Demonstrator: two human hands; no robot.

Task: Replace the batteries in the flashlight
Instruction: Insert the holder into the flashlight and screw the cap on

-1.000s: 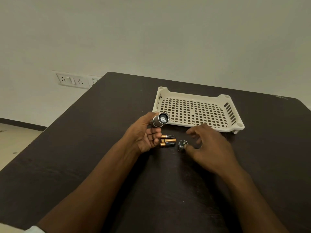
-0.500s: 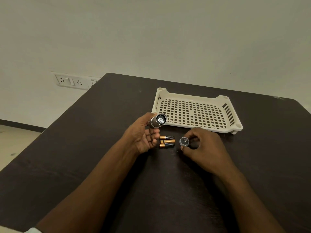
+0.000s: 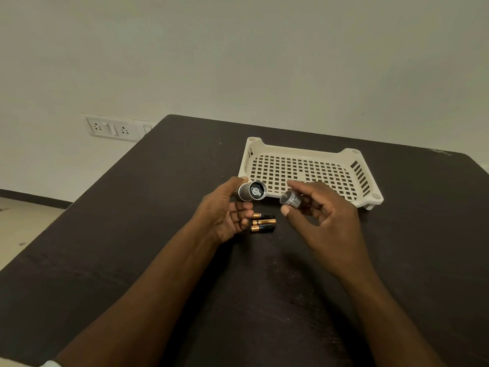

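While your left hand (image 3: 225, 210) grips the flashlight body (image 3: 251, 191) open-end outward, your right hand (image 3: 321, 215) pinches the tail cap (image 3: 290, 200) beside it, ready for refitting; three batteries (image 3: 262, 222) lie between both hands.

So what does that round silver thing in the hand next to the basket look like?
The small round silver metal cap looks like the flashlight's end piece. It is short, ridged and greyish, and it is tilted, with its flat round face towards the camera. The right hand pinches it in its fingertips, above the dark table and apart from everything else.

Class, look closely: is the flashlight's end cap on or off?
Off. The right hand holds the cap apart from the flashlight, whose open end shows.
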